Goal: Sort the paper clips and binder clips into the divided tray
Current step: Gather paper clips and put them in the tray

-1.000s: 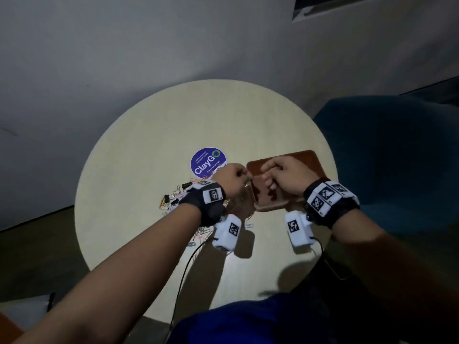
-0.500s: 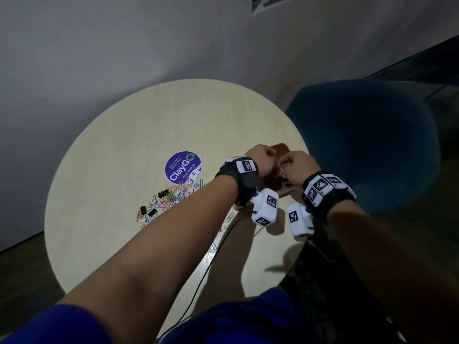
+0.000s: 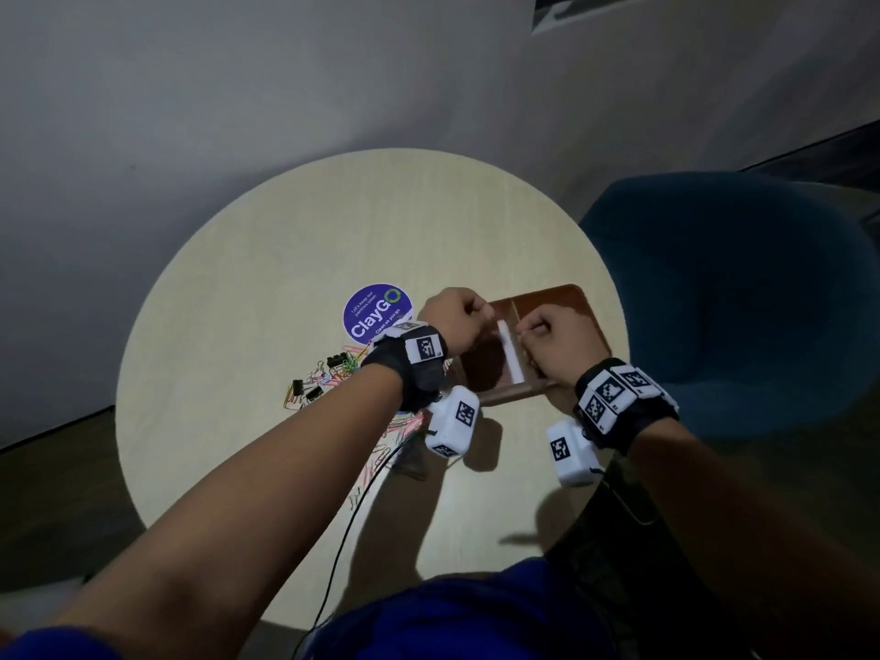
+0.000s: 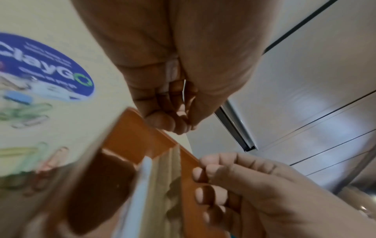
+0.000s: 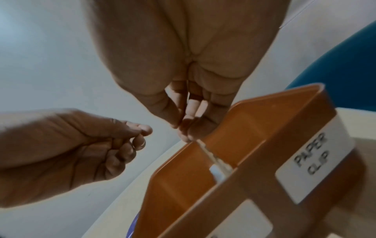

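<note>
The brown divided tray (image 3: 578, 309) lies at the table's right edge, and a white-topped divider (image 3: 510, 350) splits it. A "PAPER CLIP" label (image 5: 311, 161) marks its right compartment. My left hand (image 3: 483, 312) hovers over the left compartment's far corner, fingers curled round a thin silver paper clip (image 4: 184, 90). My right hand (image 3: 524, 332) is over the right compartment and pinches the divider's (image 5: 211, 157) far end at the tray wall. Coloured paper clips (image 3: 340, 373) and black binder clips (image 3: 335, 359) lie in a heap left of the tray.
The round pale table (image 3: 285, 259) carries a purple ClayGo sticker (image 3: 377, 312) beside the heap. More paper clips (image 3: 381, 462) lie under my left forearm. A blue chair (image 3: 738, 302) stands right of the table, and a black cable (image 3: 343, 540) hangs near its front edge.
The hands were bunched together over the tray; now they sit slightly apart and the white divider shows between them. The head view has shifted.
</note>
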